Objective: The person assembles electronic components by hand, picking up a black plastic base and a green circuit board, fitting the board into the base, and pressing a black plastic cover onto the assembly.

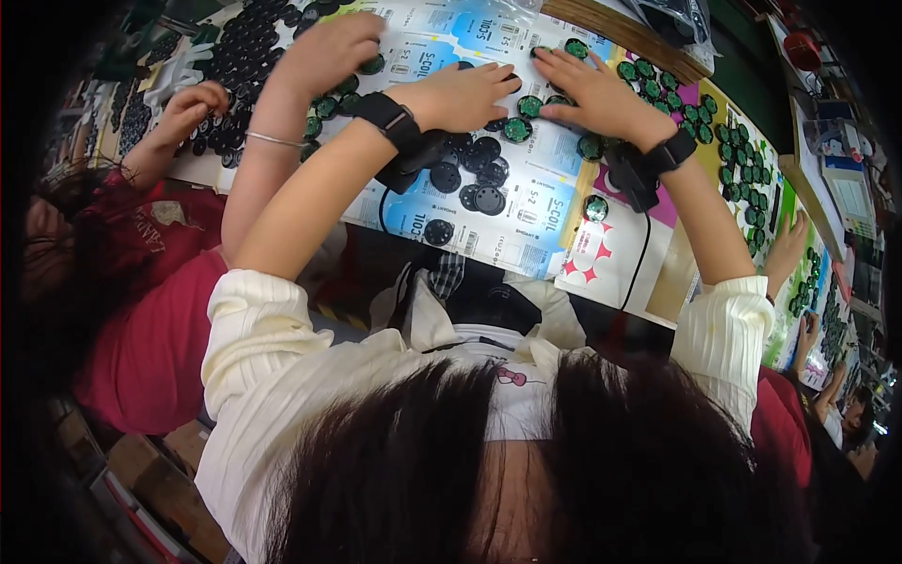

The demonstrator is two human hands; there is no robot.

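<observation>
A: Looking down, I see two hands on a table [611, 273] full of little round discs.

B: Where is the left hand [465, 94]?

A: It lies flat on a blue and white sheet [526, 202], fingers stretched out and close together. It has a black wrist band [387, 117]. It does not seem to hold anything.

B: And the discs?

A: A bunch of black discs [474, 174] lies just below that hand, near the wrist. One green disc [517, 130] sits right by the fingertips, between the two hands.

B: What about the right hand [597, 94]?

A: It is flat too, with fingers spread. The fingertips touch green discs at the top of the sheet. More green discs [662, 89] lie to its right on a pink sheet.

B: Can you see under the hands?

A: No. The palms hide what is below them, so I cannot tell if a disc is pinched there.

B: Who else is there?

A: A person in a red shirt [150, 357] on the left reaches in with another hand [324, 47] over more dark discs. The face side is dark and hard to make out. More people on the right are cut off at the edge.
</observation>
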